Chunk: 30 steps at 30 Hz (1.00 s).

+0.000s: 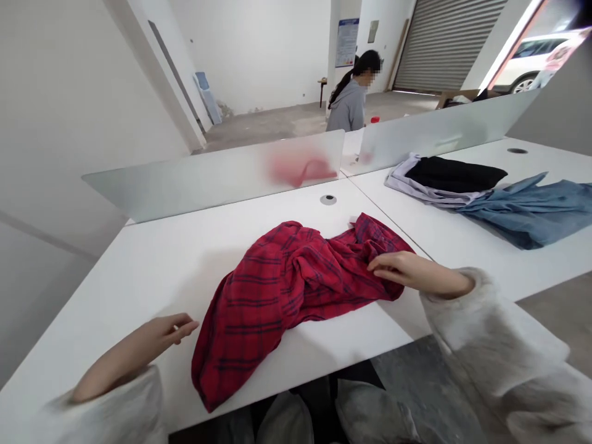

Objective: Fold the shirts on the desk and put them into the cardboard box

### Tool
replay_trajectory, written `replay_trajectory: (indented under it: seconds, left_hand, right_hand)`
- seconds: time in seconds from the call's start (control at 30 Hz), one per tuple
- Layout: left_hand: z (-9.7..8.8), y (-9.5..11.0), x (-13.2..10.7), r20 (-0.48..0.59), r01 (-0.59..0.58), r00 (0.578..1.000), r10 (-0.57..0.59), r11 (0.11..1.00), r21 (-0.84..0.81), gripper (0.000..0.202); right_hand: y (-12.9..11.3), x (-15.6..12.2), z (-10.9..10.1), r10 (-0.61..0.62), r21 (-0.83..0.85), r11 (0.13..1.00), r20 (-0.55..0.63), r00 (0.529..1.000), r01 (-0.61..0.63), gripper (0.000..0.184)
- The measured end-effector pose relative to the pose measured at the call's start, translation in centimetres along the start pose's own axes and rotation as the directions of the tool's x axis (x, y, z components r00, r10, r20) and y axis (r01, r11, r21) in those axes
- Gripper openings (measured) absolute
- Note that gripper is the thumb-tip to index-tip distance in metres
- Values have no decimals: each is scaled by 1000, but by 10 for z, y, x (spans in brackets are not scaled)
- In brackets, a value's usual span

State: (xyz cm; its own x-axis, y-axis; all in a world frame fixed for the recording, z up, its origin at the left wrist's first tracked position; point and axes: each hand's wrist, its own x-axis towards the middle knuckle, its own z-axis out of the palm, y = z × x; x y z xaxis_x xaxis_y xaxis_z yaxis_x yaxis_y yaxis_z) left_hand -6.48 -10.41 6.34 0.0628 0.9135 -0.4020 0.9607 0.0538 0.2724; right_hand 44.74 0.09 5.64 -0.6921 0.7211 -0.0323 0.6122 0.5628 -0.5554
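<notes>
The left hand (161,333), fingers loosely together, is just beside a crumpled, unfolded red plaid shirt (282,296) on the white desk (139,296); the right hand (407,272) rests flat-fingered on its bunched end. A black garment (456,174) and a denim garment (531,209) lie farther right.

White walls (259,49), concrete flr (272,123), roll-up shutter (444,46) at back, white desks (139,296) w/ frosted dividers (185,179).

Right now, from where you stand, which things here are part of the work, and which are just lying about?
Things: red plaid cloth garment, touched by right hand; left hand beside it, apart.
Rest: black garment, lilac garment, blue denim garment, on the next white desk.
</notes>
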Motion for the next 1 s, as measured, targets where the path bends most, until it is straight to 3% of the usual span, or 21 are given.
replay_trajectory:
  seconds: [0.1,0.13,0.2,0.27,0.3,0.33,0.4,0.47,0.5,0.53,0.57,0.63,0.7,0.77,0.8,0.83,0.9,0.97,1.0]
  left_hand:
    - [19,18,25,141,1,990,2,1000,-19,44]
    - [25,22,29,113,-24,993,26,999,-26,42]
    - [31,27,33,0,-76,997,77,996,-54,40]
    - [28,27,29,-237,-80,970,50,990,-118,39]
    - [24,26,24,-396,-65,918,-3,985,-159,37]
    - [19,25,18,-559,-51,827,-69,979,-196,35]
    - [9,25,2,-807,-29,571,-153,978,-206,31]
    - [6,31,-16,-932,6,354,-74,997,-77,25]
    - [8,38,-24,-959,45,284,16,999,30,23]
    - [13,47,-29,-962,91,245,118,985,144,22]
    - [22,59,-33,-948,131,238,209,961,245,22]
    - [46,91,-34,-904,130,292,313,923,362,26]
    - [78,131,-27,-843,-49,412,345,932,358,27]
    - [107,172,-17,-739,-311,509,441,895,321,28]
    - [119,190,-14,-661,-431,555,506,854,291,30]
    - [127,205,-11,-601,-516,598,530,829,218,32]
    - [129,222,-10,-451,-642,675,584,766,30,43]
    - [114,223,-11,-306,-701,701,644,701,-131,51]
    - [102,217,-11,-250,-715,697,672,679,-168,50]
  right_hand:
    - [6,26,17,18,-85,996,-275,961,-42,31]
    - [7,36,24,26,-98,993,-336,941,-62,31]
    - [6,54,37,34,-113,990,-412,910,-88,30]
    - [5,66,48,28,-117,989,-438,898,-88,28]
    - [5,69,51,23,-117,990,-447,894,-84,27]
    - [7,69,52,22,-116,990,-463,886,-85,26]
    - [15,63,48,42,-120,984,-554,831,-130,26]
    - [26,49,40,82,-128,967,-662,745,-220,26]
    - [30,40,37,93,-140,957,-684,723,-255,25]
    - [32,31,35,94,-161,948,-683,724,-274,24]
    - [30,22,36,89,-182,943,-672,735,-280,22]
    - [14,7,46,87,-157,958,-641,762,-242,21]
    - [-14,-3,66,135,22,989,-561,817,-149,22]
    - [-45,-6,92,133,359,933,-250,959,-35,24]
    - [-58,-5,105,95,525,851,-116,989,-20,27]
    - [-68,-4,117,87,675,738,-61,994,-23,31]
    - [-80,0,136,170,902,431,-56,984,-23,38]
    - [-84,3,149,292,993,117,-45,956,11,38]
    - [-84,4,155,310,1000,5,-18,951,17,39]
